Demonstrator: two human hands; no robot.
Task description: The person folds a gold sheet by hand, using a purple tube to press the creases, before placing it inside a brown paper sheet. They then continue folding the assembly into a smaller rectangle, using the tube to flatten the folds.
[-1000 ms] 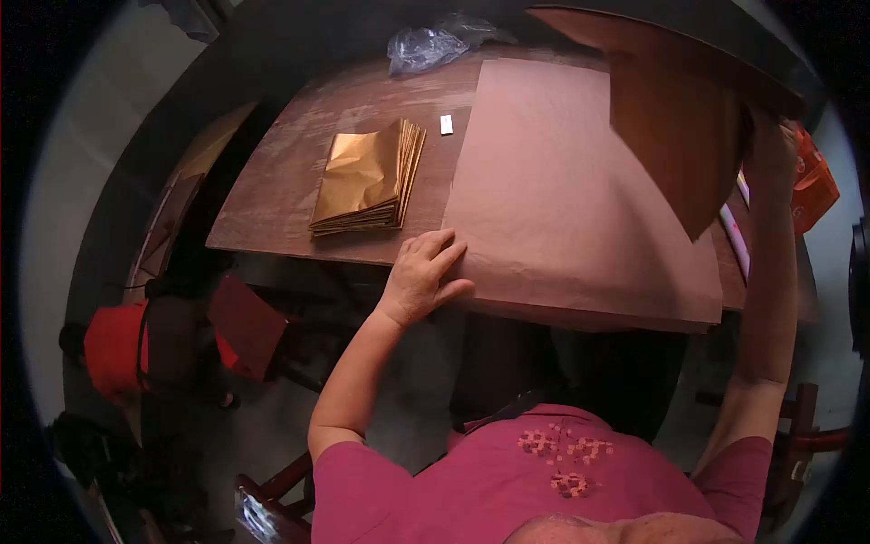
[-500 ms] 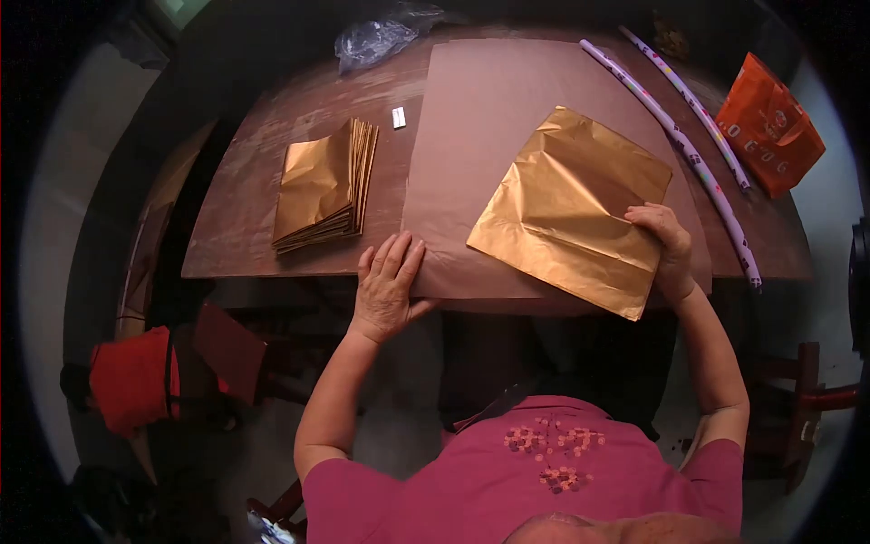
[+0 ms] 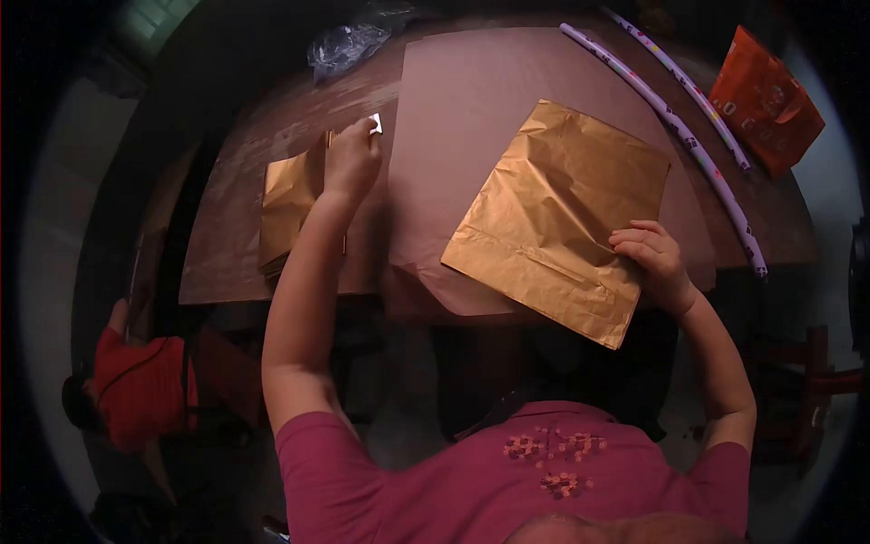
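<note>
Left hand: reaches out over the table, fingers bunched and curled at a small white rectangular object; whether they have closed on it or only touch it cannot be told.

Right hand: fingers lightly bent, resting on the near right part of a gold foil sheet, apparently pinning it flat rather than gripping it.

Gold foil sheet: one, creased, lying askew on the large brown paper sheets, its near corner hanging past the table edge.

Stack of gold foil sheets: one pile, on the bare table to the left, partly hidden by the left forearm; number of sheets cannot be counted.

Brown paper: laid as a work surface under the single sheet.

Patterned rolls: two, lying side by side along the far right.

Orange bag: one, far right corner.

Clear plastic bag: one, crumpled, far edge.
</note>
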